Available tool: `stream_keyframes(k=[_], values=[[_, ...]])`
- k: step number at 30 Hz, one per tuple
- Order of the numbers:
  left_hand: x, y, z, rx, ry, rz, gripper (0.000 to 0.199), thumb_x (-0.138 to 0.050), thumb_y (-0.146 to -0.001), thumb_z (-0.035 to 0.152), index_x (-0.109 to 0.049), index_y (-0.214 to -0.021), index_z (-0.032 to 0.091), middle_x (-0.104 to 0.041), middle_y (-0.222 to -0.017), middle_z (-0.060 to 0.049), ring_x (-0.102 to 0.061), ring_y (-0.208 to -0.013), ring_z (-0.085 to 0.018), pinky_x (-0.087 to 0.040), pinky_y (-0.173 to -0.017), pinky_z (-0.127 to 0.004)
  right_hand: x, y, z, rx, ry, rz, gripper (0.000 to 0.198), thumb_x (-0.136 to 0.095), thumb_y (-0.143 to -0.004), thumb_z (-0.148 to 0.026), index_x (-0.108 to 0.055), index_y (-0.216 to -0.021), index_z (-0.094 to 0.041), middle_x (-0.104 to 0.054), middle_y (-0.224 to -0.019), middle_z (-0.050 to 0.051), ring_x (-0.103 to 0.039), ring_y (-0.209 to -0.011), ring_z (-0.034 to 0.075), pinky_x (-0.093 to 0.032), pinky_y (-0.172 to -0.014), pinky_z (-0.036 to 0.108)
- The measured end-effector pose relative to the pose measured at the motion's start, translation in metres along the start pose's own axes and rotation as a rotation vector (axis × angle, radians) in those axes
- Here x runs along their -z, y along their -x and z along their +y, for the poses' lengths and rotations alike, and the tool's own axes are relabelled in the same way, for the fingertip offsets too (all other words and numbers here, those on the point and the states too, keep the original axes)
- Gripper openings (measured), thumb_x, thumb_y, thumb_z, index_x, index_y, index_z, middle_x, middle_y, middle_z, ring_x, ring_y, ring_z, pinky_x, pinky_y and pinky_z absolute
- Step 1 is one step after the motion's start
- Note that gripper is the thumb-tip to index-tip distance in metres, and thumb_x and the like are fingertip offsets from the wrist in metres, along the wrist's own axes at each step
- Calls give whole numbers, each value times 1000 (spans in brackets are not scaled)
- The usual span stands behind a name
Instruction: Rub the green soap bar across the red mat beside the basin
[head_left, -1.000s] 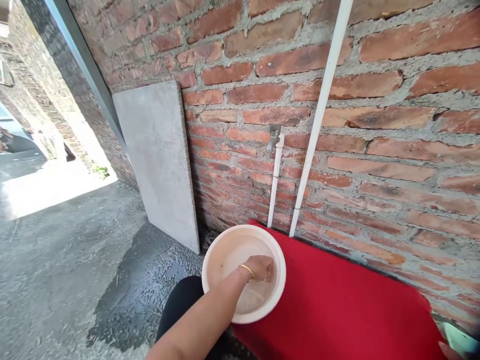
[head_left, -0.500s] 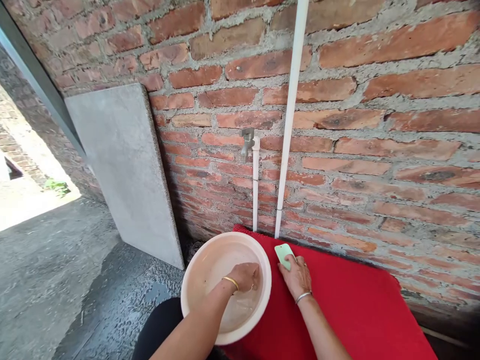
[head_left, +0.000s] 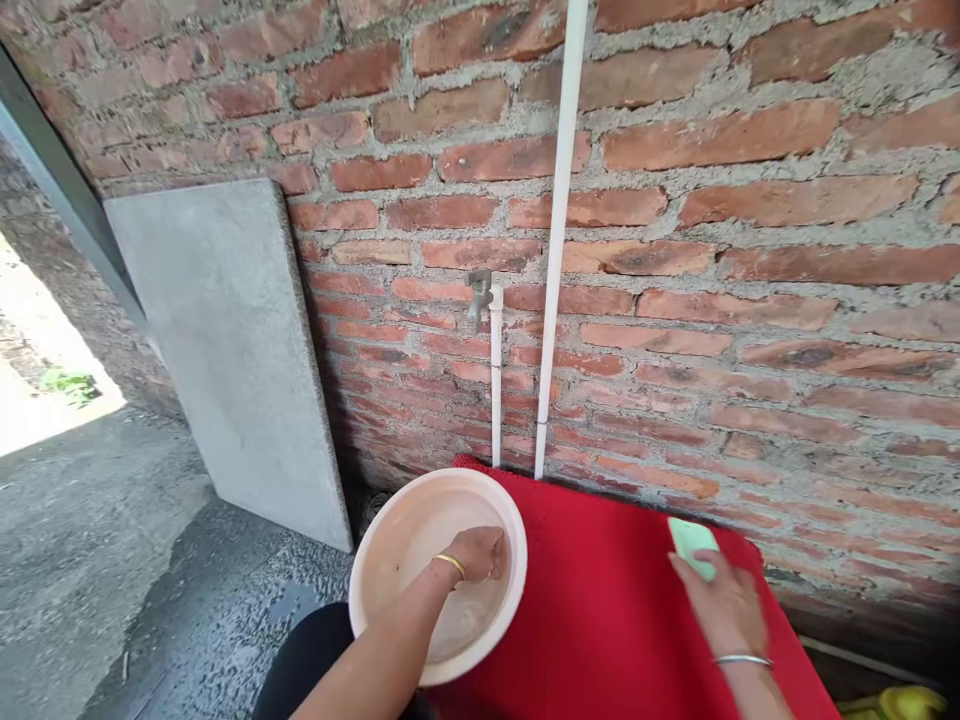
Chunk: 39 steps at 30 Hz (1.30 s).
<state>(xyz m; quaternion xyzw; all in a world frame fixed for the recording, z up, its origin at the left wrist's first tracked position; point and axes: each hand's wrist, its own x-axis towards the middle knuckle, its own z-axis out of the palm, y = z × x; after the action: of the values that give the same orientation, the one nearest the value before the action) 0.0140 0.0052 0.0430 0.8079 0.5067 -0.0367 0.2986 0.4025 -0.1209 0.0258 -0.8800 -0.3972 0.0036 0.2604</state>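
Note:
My left hand (head_left: 476, 554) is closed and lowered into a pale pink basin (head_left: 362, 590) with clear water in it, near the inner right wall. What its fingers hold, if anything, is hidden. My right hand (head_left: 727, 598) grips a flat, pale green block with rounded corners, which looks like a scrubbing brush (head_left: 691, 540); its underside cannot be seen. The brush is against the far right part of a red cloth (head_left: 600, 590) spread over a low flat surface. The basin stands at the cloth's left side.
Behind the cloth rises a brick wall (head_left: 645, 330) with a tap (head_left: 480, 300) and white pipes (head_left: 556, 240). A grey slab (head_left: 232, 370) leans there at left. The concrete floor (head_left: 225, 590) is wet near the basin. Something yellow (head_left: 900, 703) shows at lower right.
My right hand has slid the pale green brush across the red cloth, from beside the basin to the far right. My left hand stays in the basin. The view has shifted slightly right.

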Motion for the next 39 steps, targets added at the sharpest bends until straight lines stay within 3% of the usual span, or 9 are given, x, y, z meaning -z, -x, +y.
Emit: stream_keyframes(k=[5, 8, 11, 19, 22, 28, 31, 34, 39], values=[[1, 3, 0, 14, -2, 20, 31, -70, -67, 13, -67, -94, 28, -74, -105, 2, -68, -101, -24, -49, -82, -31, -48, 82, -150, 305, -29, -196, 25, -58, -86, -46, -68, -100, -28, -61, -99, 5, -62, -89, 21, -48, -80, 30], [2, 2, -1, 27, -17, 17, 32, -71, -66, 15, -67, -95, 27, -74, -107, 1, -68, -101, -24, -49, -82, -30, -61, 100, -174, 399, 41, -225, 19, -64, -85, -35, -69, -101, -28, -61, -100, 5, -62, -93, 20, -45, -86, 29], [1, 0, -1, 34, -21, 5, 33, -73, -65, 16, -67, -95, 26, -74, -107, 2, -68, -100, -23, -49, -81, -29, -53, 85, -134, 330, 60, -200, 22, -62, -85, -38, -70, -102, -26, -61, -99, 7, -62, -90, 21, -46, -86, 32], [2, -2, 1, 22, -58, 1, 32, -75, -66, 18, -67, -96, 27, -74, -109, 1, -68, -102, -24, -49, -82, -30, 23, 11, 63, -219, -41, 87, 45, -51, -67, -71, -67, -88, -35, -57, -77, 13, -60, -73, 32, -45, -70, 48], [1, -3, 0, 11, -61, 10, 32, -76, -67, 20, -67, -96, 29, -74, -110, 1, -68, -102, -24, -49, -83, -30, 18, 24, 48, -183, -97, 103, 52, -48, -66, -77, -68, -90, -35, -57, -79, 12, -59, -74, 33, -45, -68, 49], [-2, -5, -4, 24, -8, 12, 35, -74, -64, 16, -68, -96, 28, -74, -103, 1, -68, -98, -24, -50, -81, -32, -48, 107, -107, 274, -169, -178, 32, -54, -83, -52, -69, -96, -26, -59, -93, 8, -63, -85, 25, -49, -77, 36], [-1, -3, -3, 18, -4, 11, 35, -73, -64, 17, -68, -98, 26, -74, -105, -1, -68, -100, -25, -50, -83, -33, -66, 131, -145, 411, -86, -198, 21, -58, -85, -42, -69, -95, -27, -61, -95, 6, -63, -89, 23, -48, -81, 33], [1, -2, 0, 20, -8, -9, 35, -74, -65, 20, -67, -99, 25, -72, -108, -2, -67, -102, -26, -50, -85, -34, -62, 123, -125, 429, -22, -165, 22, -57, -86, -42, -69, -98, -27, -61, -94, 7, -63, -89, 24, -48, -85, 35], [3, -4, 2, 25, 8, -37, 35, -77, -65, 20, -66, -99, 24, -71, -110, -2, -66, -104, -26, -48, -87, -34, -19, 70, -10, 114, -26, -43, 39, -50, -80, -58, -70, -97, -28, -57, -78, 10, -64, -75, 33, -50, -74, 46]])
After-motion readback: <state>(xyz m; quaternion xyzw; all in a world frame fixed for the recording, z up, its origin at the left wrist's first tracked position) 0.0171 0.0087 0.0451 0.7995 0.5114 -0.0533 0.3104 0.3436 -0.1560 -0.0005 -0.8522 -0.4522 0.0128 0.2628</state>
